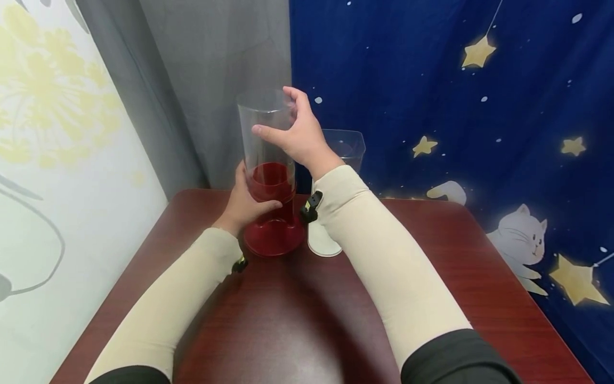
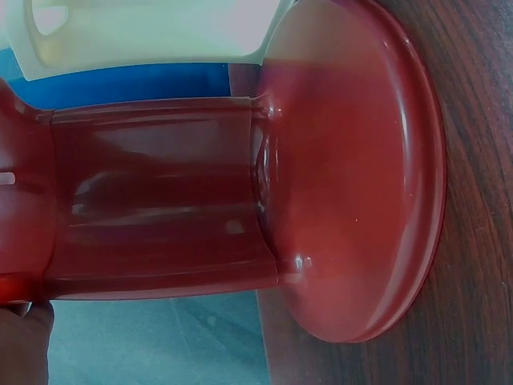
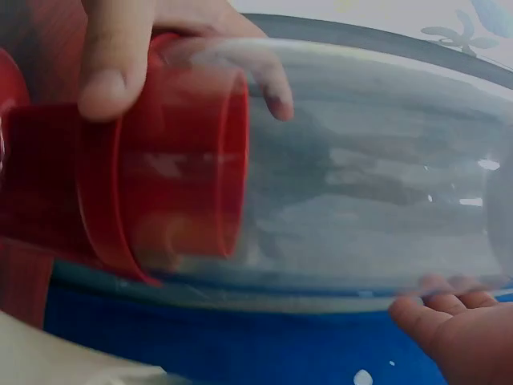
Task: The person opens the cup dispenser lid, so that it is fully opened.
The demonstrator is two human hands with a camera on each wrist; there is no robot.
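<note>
A red stand (image 1: 274, 242) with a round base and a cup-like red collar (image 3: 180, 164) on top stands upright near the table's far edge. Around the collar sits a tall clear cylinder (image 1: 256, 138) with an open top. My left hand (image 1: 241, 205) grips the stand at the collar, thumb across the front and fingers on the far side. Higher up, my right hand (image 1: 305, 130) holds the cylinder near its rim, thumb on the near side and fingers round the right. In the right wrist view, the fingertips (image 3: 413, 313) of this hand lie along the clear wall.
Just right of the red stand is a white stand (image 1: 323, 241) with a clear squarish container (image 1: 352, 143) above it, partly hidden by my right forearm. The dark red wooden table (image 1: 259, 320) ends at a grey curtain (image 1: 216, 80) and a blue star-patterned curtain (image 1: 384, 69).
</note>
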